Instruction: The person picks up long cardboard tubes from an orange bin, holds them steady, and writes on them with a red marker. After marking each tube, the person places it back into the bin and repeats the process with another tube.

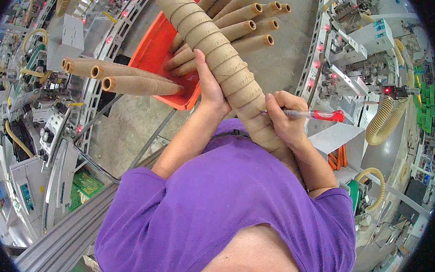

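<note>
1 pen (pixel 318 115) pinched in right hand (pixel 289 120), left hand (pixel 210 85) supporting cone stack (pixel 233 69) from left, hidden fingers' grip can't tell; weak support could let it roll, skewing marks (pixel 255 91).

Bright, fairly even light leaves soft shadows; the floor (pixel 389 147) shines pale just past three o'clock, and red indicator lights (pixel 316 64) glow at two. Fisheye distortion bows the white rail (pixel 309 77) there. Detail softens toward the black, vignetted rim.
</note>
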`<state>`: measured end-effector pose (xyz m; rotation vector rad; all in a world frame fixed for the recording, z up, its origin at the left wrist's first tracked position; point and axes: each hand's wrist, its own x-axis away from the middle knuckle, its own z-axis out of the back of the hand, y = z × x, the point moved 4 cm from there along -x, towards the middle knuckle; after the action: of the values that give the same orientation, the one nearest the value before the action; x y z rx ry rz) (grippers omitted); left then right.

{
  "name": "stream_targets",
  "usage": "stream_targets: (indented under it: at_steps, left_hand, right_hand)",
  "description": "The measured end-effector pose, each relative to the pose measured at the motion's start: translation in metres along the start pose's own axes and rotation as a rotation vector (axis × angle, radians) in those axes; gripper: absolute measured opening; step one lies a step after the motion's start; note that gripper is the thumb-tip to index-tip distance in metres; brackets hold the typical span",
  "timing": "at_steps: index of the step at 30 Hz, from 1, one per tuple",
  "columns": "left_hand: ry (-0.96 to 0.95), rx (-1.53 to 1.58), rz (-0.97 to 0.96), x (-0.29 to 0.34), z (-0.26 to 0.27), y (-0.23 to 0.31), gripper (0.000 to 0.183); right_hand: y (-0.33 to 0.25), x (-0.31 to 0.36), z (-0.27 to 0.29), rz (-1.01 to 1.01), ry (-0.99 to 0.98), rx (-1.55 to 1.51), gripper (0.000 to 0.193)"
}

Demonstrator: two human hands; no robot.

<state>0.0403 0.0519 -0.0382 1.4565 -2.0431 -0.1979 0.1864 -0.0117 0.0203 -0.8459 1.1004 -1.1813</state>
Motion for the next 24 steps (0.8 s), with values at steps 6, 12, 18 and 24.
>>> stream_targets:
  at_steps: [6, 12, 18, 24]
  left_hand:
    - [0.006, 0.001, -0.014, -0.001, 0.002, 0.001, 0.085]
    - [0.000, 0.016, -0.010, -0.002, 0.003, 0.000, 0.084]
    - [0.003, 0.010, -0.008, -0.004, 0.007, 0.000, 0.085]
    - [0.023, 0.002, 0.006, -0.003, 0.006, 0.001, 0.086]
  right_hand:
    - [0.009, 0.001, 0.000, -0.036, 0.055, -0.049, 0.033]
    - [0.015, 0.002, 0.001, -0.109, 0.150, -0.097, 0.035]
    - [0.015, -0.001, 0.000, -0.096, 0.096, -0.044, 0.036]
    - [0.021, 0.000, 0.002, -0.211, 0.155, -0.134, 0.036]
